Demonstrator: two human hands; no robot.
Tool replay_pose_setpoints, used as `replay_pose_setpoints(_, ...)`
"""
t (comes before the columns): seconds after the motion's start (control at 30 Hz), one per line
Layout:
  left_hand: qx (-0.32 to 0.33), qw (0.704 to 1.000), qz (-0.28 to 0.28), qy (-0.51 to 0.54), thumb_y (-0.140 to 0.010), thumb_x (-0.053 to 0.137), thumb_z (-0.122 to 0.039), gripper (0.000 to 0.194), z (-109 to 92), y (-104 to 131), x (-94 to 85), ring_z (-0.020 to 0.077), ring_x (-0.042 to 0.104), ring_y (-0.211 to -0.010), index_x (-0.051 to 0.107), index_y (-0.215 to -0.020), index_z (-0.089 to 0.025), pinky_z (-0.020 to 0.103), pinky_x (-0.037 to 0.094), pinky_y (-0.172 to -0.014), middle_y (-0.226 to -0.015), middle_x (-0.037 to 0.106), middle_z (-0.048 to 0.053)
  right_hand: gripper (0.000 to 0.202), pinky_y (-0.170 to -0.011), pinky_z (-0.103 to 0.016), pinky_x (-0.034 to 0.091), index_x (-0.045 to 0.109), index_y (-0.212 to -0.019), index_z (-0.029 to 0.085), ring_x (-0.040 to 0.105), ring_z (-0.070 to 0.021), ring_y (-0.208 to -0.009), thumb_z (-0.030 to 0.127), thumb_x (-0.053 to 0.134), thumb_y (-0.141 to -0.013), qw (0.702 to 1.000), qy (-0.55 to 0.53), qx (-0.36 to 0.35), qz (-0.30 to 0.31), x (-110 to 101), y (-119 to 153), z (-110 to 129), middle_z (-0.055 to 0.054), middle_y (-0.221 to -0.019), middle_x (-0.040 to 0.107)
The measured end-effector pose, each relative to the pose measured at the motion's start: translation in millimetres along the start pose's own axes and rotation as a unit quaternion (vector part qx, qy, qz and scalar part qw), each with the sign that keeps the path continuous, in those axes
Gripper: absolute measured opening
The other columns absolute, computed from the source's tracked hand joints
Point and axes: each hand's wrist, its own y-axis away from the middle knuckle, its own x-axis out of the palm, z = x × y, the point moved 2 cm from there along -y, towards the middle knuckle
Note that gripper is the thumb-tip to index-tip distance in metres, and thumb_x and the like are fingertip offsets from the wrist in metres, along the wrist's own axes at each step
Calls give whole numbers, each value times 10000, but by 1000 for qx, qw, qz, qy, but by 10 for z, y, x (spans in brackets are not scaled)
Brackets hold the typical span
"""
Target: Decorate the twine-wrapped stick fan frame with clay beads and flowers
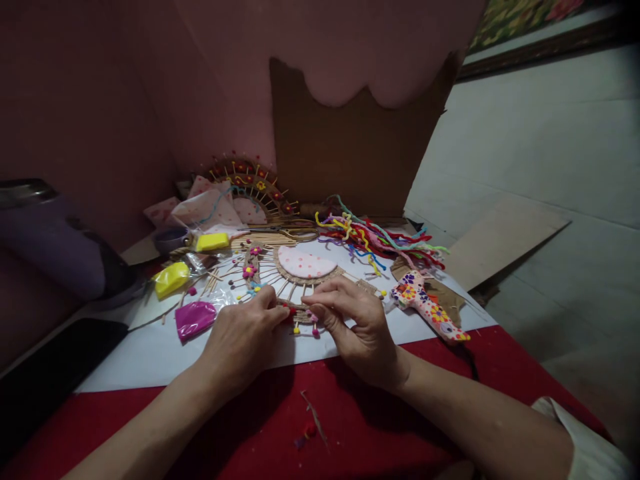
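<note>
A fan-shaped craft piece lies on white paper, with a pink dotted fabric half-circle point(306, 263) at its centre and thin sticks spreading outward. Its outer twine band point(253, 259) carries small coloured clay flowers and balls. My left hand point(243, 340) has curled fingers gripping the band's near side, beside a red clay bit point(290, 311). Just right of it, my right hand point(360, 330) is closed in a pinch over the same band, above pink and yellow clay balls. Whatever sits between those right fingertips is too small to make out.
Yellow clay point(171, 279) and magenta clay point(196, 320) packs lie left. Scissors point(300, 233) and coloured yarn pieces point(370, 233) are behind. A patterned fabric figure point(430, 307) lies right. Cut cardboard point(350, 147) leans on the wall; a dark tumbler point(55, 247) stands left.
</note>
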Motion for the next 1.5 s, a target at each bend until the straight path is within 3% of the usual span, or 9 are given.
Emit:
replay_pose_setpoints(0.2,-31,995,-41,84,-817,494,-143,300,17,-1,-20,123,535,-620,698,-972,-300,236,365,-531,-828,565,21,173,-692,-315,477,684,-922,175,545,-157,-783,173,518,-874,996,69,20,49,32,-14,-32,-59,-833,577)
replay_pose_setpoints(0.4,-89,973,-169,128,-789,497,-137,245,115,-1,-96,128,506,-630,703,-909,-189,257,360,-573,-776,552,24,305,-909,-461,407,677,-1037,222,438,-249,-1049,100,548,-790,968,196,-28,151,77,-2,-14,-87,-1052,569)
replay_pose_setpoints(0.53,-127,957,-210,158,-769,522,-134,220,159,8,-179,122,488,-608,704,-890,-165,253,346,-563,-717,531,9,276,-993,-504,336,666,-1073,245,341,-278,-1174,187,532,-839,947,251,-40,196,114,45,-55,-87,-1184,524)
replay_pose_setpoints(0.77,-147,950,-218,170,-756,529,-130,212,164,18,-220,119,481,-604,707,-862,-170,248,340,-553,-702,527,5,312,-980,-531,333,605,-1162,273,295,-301,-1227,208,488,-882,923,308,-65,222,182,74,-93,-84,-1297,466)
replay_pose_setpoints(1.07,-156,949,-223,158,-757,538,-134,201,166,23,-230,113,473,-597,701,-863,-186,244,339,-550,-706,525,0,279,-975,-529,345,615,-1128,252,296,-310,-1241,207,493,-882,911,329,-71,239,209,82,-89,-86,-1310,466)
replay_pose_setpoints(1.33,-160,947,-231,158,-754,536,-131,209,146,30,-229,107,465,-582,701,-866,-195,243,328,-543,-711,539,-2,254,-980,-524,353,661,-1068,273,335,-277,-1207,212,505,-878,937,269,-41,218,202,64,-124,-65,-1248,513)
replay_pose_setpoints(1.5,-162,946,-227,162,-748,536,-123,219,142,22,-233,110,467,-580,704,-874,-186,249,325,-546,-716,547,3,364,-960,-501,373,679,-1047,261,396,-252,-1130,58,492,-810,962,208,-23,178,168,26,-158,-76,-1149,558)
